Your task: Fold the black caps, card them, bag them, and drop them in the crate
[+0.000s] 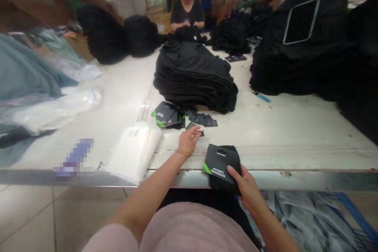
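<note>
Black small labels (203, 120) fanned on the bench (295, 126), about 1 o'clock off the left hand (189, 141), which is way nearer | left: can't tell if it's pinching one | right hand (246, 187): clamped on ACTOR'S HEADGEAR card (220, 161), black packet behind
</note>
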Demonstrator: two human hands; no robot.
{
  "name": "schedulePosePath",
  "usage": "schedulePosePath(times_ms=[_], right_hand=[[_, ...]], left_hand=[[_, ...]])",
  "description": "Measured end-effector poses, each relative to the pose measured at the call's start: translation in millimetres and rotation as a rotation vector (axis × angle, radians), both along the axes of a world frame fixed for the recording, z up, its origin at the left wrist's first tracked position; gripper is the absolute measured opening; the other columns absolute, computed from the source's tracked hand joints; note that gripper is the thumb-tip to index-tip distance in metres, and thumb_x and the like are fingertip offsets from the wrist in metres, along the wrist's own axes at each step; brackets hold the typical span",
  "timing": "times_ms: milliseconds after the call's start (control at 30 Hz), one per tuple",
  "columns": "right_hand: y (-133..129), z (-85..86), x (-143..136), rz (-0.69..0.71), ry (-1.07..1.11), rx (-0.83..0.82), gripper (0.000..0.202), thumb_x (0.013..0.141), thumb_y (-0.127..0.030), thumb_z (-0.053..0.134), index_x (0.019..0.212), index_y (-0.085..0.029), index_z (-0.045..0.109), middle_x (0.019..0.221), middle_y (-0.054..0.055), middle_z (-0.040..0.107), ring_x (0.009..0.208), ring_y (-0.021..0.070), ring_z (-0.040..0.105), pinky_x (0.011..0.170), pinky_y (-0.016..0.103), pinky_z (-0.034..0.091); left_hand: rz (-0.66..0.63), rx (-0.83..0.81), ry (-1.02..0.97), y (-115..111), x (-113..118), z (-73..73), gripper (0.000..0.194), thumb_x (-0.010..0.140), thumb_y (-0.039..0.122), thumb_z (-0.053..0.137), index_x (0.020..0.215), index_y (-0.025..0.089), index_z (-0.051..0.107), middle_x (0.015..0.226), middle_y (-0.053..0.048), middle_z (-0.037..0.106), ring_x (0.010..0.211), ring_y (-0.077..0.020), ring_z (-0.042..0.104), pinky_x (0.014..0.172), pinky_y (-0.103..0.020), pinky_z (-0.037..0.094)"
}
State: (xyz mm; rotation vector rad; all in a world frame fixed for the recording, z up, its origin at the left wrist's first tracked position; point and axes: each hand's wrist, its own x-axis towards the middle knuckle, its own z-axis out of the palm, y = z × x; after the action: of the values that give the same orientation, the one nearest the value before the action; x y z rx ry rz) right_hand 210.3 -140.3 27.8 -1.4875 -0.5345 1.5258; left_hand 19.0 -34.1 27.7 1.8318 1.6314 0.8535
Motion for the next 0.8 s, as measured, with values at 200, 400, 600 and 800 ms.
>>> schedulePosePath(times_ms=[200, 400, 600, 800], right_hand=[[-1.7, 7.0, -22.3, 0.146, 0.075, 0.068, 0.047, 0.068, -0.041, 0.068, 0.107, -0.017, 0.058, 0.094, 0.005, 0.07, 0.091, 0.0236, 0.063, 0.085, 0.037, 0.048], [0.8, 7.6, -39.6, 0.275, 0.013, 0.053, 0.047, 0.064, -0.039, 0.07, 0.104, -0.016, 0.059, 0.097, 0.006, 0.07, 0.087, 0.024, 0.064, 0.075, 0.033, 0.05], [5.7, -7.9, -34.4, 0.248, -0.064, -0.013, 0.043, 0.059, -0.036, 0.072, 0.097, -0.017, 0.063, 0.085, 0.004, 0.072, 0.074, 0.0229, 0.065, 0.065, 0.03, 0.051], [6.6, -12.9, -27.6, 0.273, 0.046, -0.139, 0.046, 0.06, -0.034, 0.071, 0.103, -0.018, 0.061, 0.08, 0.003, 0.073, 0.07, 0.0214, 0.066, 0.058, 0.027, 0.051]], left_hand=[[-0.323, 0.018, -0.019, -83.7, 5.8, 15.3, 0.026, 0.084, 0.024, 0.05, 0.109, 0.024, 0.059, 0.109, -0.003, 0.065, 0.107, -0.0193, 0.055, 0.095, -0.034, 0.041], [-0.29, -0.075, -0.206, -127.2, -3.7, 22.2, 0.043, 0.084, 0.021, 0.047, 0.127, 0.023, 0.042, 0.12, -0.006, 0.058, 0.108, -0.0179, 0.055, 0.097, -0.034, 0.042], [0.486, 0.086, -0.051, -92.4, -114.5, 45.8, 0.025, 0.084, 0.028, 0.047, 0.104, 0.019, 0.058, 0.099, -0.006, 0.065, 0.087, -0.0162, 0.06, 0.077, -0.029, 0.049], [0.498, -0.164, 0.199, -57.7, -191.6, 18.8, 0.023, 0.078, 0.032, 0.056, 0.093, 0.017, 0.064, 0.084, -0.004, 0.067, 0.073, -0.0164, 0.061, 0.074, -0.029, 0.047]])
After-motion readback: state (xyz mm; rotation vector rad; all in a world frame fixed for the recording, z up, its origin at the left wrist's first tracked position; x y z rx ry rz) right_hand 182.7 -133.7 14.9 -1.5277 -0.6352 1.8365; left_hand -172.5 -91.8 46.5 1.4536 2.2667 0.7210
